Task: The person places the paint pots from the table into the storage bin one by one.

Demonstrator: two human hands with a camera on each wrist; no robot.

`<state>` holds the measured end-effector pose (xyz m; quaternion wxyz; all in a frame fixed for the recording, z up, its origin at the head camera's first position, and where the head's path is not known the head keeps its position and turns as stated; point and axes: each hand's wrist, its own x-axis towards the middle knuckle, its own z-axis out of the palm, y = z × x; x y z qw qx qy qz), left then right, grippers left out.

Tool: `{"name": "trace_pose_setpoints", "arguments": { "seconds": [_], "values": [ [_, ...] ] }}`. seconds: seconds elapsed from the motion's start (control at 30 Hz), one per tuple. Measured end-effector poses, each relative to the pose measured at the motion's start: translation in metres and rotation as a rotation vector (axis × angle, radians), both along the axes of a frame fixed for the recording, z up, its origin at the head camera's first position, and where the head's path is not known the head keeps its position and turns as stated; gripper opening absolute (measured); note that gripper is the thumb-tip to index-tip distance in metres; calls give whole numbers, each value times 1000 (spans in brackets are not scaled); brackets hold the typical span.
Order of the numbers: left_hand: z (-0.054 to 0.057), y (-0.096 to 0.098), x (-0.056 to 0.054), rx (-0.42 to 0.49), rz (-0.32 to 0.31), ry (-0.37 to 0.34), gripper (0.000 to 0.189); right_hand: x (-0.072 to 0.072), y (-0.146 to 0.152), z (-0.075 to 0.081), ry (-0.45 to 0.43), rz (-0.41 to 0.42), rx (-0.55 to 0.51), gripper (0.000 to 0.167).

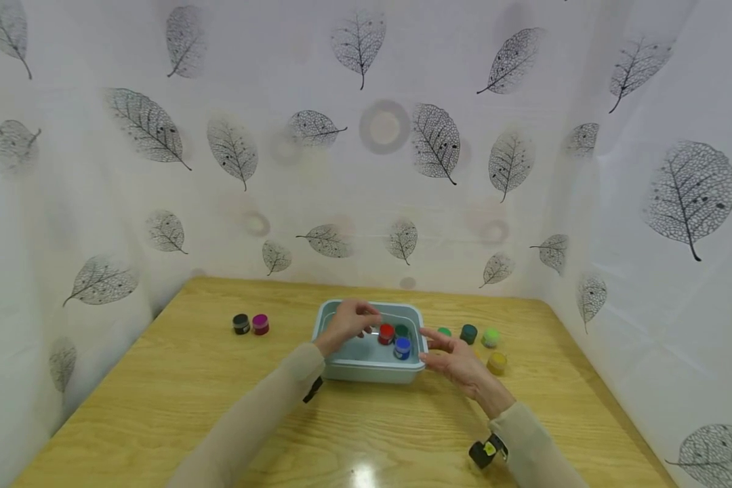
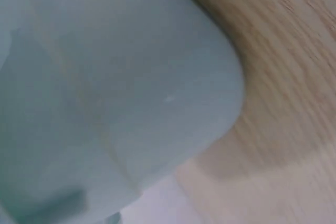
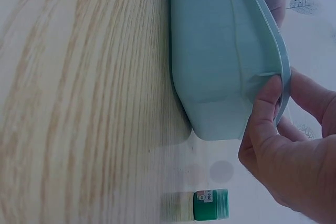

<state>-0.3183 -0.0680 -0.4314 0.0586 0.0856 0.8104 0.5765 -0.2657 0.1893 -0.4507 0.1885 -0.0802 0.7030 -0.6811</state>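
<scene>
A light blue-grey plastic basin stands on the table. Inside it, toward the right, are a red-lidded paint jar, a blue jar and a dark green jar. My left hand is over the basin's left half, fingers loosely bent toward the red jar, with nothing visible in them. The left wrist view shows only the basin's wall and the table. At the right end, my right hand pinches the basin's rim between thumb and fingers.
Left of the basin stand a black jar and a magenta jar. Beyond my right hand are a green jar, a dark teal jar, a light green jar and a yellow jar. A leaf-patterned curtain surrounds the table.
</scene>
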Motion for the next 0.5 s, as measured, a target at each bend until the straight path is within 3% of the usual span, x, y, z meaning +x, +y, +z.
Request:
{"name": "trace_pose_setpoints", "arguments": {
  "seconds": [0.3, 0.5],
  "values": [
    [21, -20, 0, -95, -1, 51, 15, -1, -1, 0, -5, -4, -23, 66],
    [21, -42, -1, -106, 15, 23, 17, 0, 1, -1, -6, -5, -20, 66]
  ]
}}
